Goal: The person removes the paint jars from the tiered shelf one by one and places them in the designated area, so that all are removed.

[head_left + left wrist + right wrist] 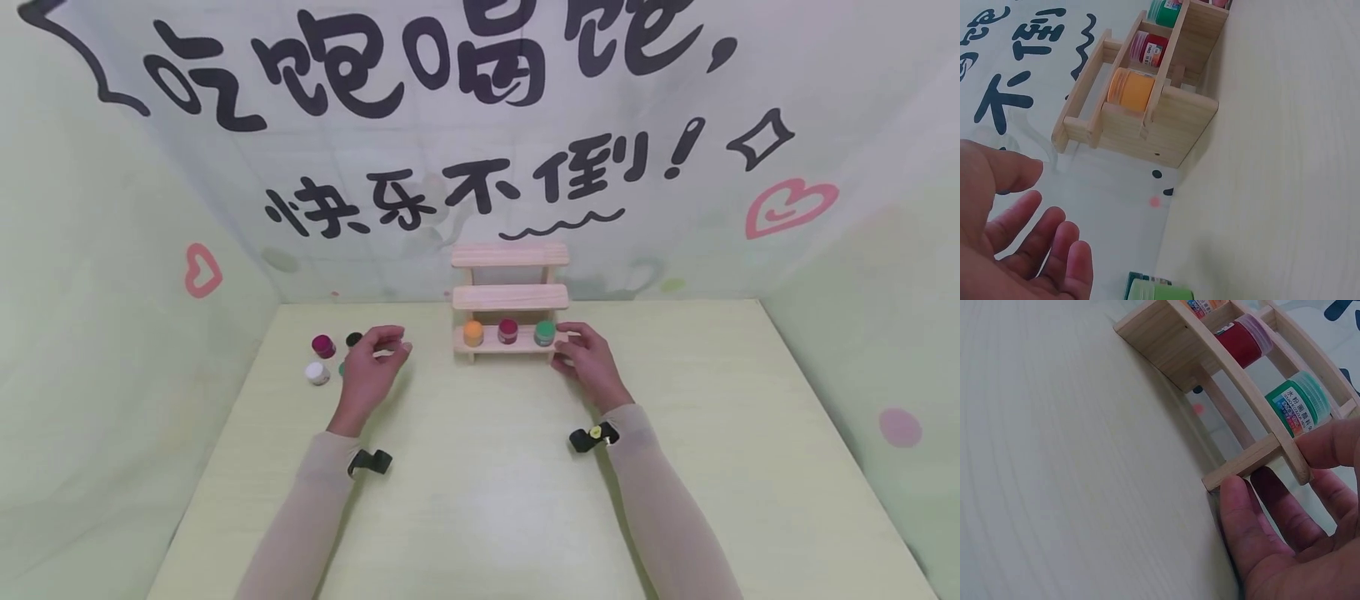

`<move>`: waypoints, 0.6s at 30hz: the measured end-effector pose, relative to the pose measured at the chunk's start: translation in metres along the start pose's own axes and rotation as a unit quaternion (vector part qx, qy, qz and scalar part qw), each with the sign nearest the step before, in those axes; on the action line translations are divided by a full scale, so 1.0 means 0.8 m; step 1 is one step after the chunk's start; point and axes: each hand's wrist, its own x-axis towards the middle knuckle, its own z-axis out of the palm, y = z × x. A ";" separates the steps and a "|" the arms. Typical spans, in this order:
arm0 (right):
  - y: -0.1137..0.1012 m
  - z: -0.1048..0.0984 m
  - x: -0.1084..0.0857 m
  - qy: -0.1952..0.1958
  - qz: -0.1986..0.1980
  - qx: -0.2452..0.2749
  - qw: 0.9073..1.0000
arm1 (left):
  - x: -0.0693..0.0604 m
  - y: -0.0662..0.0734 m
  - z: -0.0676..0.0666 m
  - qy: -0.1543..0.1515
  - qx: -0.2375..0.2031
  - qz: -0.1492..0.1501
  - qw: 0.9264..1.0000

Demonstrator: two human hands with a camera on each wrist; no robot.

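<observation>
In the centre of the head view we see a three-tier wooden stand [510, 297], its bottom tier [491, 340] bearing an orange paint jar [473, 334], a dark red paint jar [508, 332] and a green paint jar [545, 333] in a row. Right of centre, the right hand [590, 364] grips the stand's end — thumb by the green paint jar, fingertips against the leg [1244, 464]. Left of centre we find the left hand [372, 369], fingers loosely bent and parted from the thumb — near a magenta paint jar [323, 347], a white paint jar [317, 373] and a black paint jar [354, 340].
</observation>
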 end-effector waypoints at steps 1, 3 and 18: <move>0.000 0.000 0.000 0.002 0.001 -0.001 1.000 | 0.002 0.002 0.005 -0.001 -0.004 0.003 1.000; -0.001 0.000 -0.001 0.005 0.004 -0.005 1.000 | 0.006 0.005 0.015 -0.003 -0.007 0.005 1.000; -0.001 0.000 0.000 0.005 0.006 -0.009 1.000 | 0.024 0.019 0.076 -0.045 0.010 0.024 0.999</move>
